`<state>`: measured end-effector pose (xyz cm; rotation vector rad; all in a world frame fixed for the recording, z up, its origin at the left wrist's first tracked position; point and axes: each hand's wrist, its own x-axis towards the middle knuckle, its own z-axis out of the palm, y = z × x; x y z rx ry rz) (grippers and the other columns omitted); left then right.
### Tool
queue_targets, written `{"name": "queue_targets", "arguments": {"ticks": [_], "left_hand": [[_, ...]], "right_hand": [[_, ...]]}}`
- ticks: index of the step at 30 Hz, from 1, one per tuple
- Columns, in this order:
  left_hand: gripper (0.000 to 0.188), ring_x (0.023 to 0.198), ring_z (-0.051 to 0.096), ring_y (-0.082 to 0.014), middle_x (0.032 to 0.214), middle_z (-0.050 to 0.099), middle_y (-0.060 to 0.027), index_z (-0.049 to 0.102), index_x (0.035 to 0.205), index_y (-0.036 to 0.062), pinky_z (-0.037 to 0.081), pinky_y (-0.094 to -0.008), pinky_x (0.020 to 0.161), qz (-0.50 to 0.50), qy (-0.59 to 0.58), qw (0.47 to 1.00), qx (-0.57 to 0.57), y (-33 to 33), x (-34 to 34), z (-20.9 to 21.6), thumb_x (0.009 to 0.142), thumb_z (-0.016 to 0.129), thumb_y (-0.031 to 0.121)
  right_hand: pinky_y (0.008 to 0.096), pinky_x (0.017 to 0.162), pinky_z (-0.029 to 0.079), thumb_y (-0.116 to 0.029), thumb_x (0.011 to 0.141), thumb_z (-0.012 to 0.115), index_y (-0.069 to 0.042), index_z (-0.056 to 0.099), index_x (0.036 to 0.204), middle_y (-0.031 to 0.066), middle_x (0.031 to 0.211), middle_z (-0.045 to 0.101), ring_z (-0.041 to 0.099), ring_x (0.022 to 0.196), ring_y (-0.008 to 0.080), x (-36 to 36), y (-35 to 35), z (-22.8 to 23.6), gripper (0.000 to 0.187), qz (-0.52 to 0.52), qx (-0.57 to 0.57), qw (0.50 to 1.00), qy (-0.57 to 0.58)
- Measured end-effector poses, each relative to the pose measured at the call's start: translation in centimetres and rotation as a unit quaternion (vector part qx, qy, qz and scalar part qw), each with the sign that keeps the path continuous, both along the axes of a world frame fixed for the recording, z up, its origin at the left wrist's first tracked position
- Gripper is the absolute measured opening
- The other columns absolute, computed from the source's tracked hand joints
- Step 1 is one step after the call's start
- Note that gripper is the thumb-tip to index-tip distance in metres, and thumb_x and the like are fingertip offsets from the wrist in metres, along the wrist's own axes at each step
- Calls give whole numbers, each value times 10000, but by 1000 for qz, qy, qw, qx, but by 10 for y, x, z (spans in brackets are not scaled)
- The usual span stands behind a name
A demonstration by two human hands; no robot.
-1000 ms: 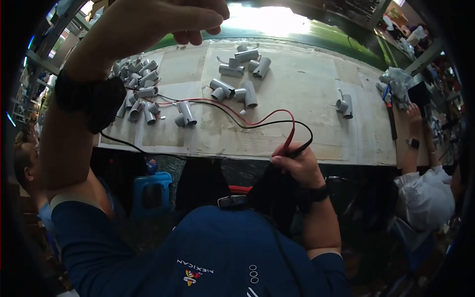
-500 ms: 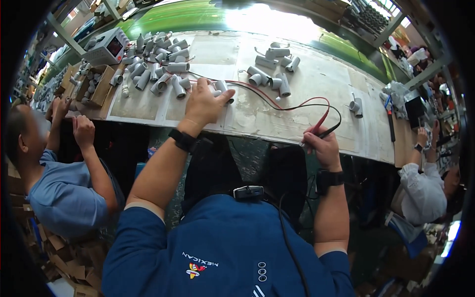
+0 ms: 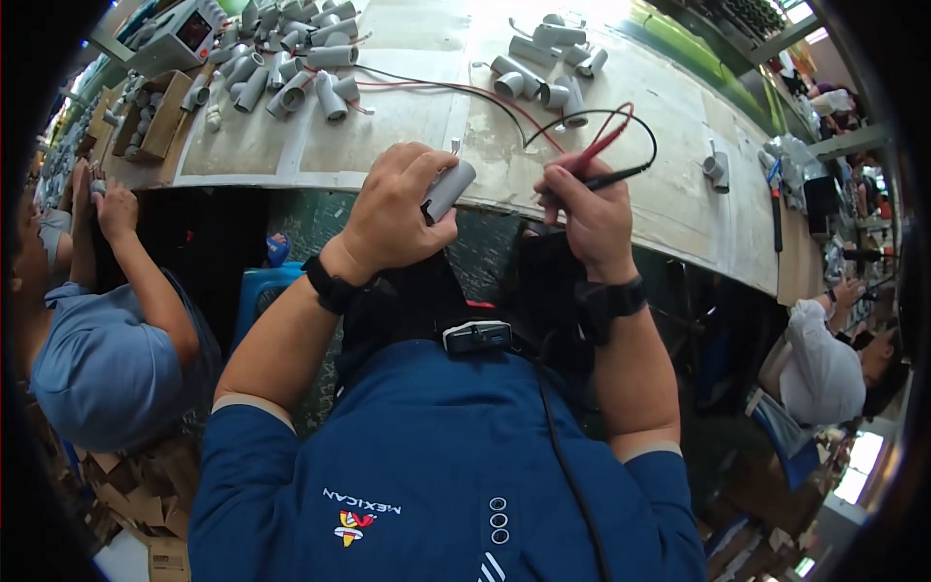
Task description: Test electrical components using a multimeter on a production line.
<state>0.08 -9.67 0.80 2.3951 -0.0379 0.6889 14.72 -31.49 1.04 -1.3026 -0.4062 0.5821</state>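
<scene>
My left hand [image 3: 393, 211] grips a grey plastic tube fitting [image 3: 452, 186] by the near edge of the table; a short wire end sticks up from its top. The fitting is tilted, and my fingers cover part of it. In my right hand [image 3: 596, 218], a red test probe [image 3: 603, 142] and a black test probe [image 3: 621, 177] are pinched together. Their tips are partly hidden by my fingers and sit apart from the fitting. Red and black leads loop up from the probes and run left across the table.
Many grey fittings [image 3: 335, 55] lie heaped at the left, and a smaller group [image 3: 536, 48] lies ahead. One fitting [image 3: 715, 167] stands at the right. A boxy meter [image 3: 184, 37] and a cardboard box [image 3: 175, 116] are far left. Co-workers sit on both sides.
My left hand has brought the fitting nearer to me, off the tabletop to the edge. My right hand with the probes has moved left and upward in the picture, closer to the fitting.
</scene>
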Motion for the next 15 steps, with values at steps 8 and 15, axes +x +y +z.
{"name": "queue_targets", "arguments": {"ticks": [8, 15], "left_hand": [[420, 957, 676, -386, 1103, 663, -184, 655, 1088, 0, 573, -424, 839, -65, -26, 997, -43, 10, -8, -7, 675, 724, 31], [425, 1005, 684, -393, 1183, 670, -197, 657, 1095, 3, 579, -411, 861, -98, 33, 993, -59, 22, -4, -9, 677, 720, 45]], "right_hand": [[228, 553, 503, -108, 985, 714, 11, 693, 1045, 74, 832, 712, 648, 666, 111, -4, 70, -10, 134, 66, 13, 995, -70], [213, 542, 486, -155, 973, 748, -12, 702, 1052, 45, 806, 701, 628, 637, 92, -2, 95, -19, 169, 69, -63, 989, -117]]}}
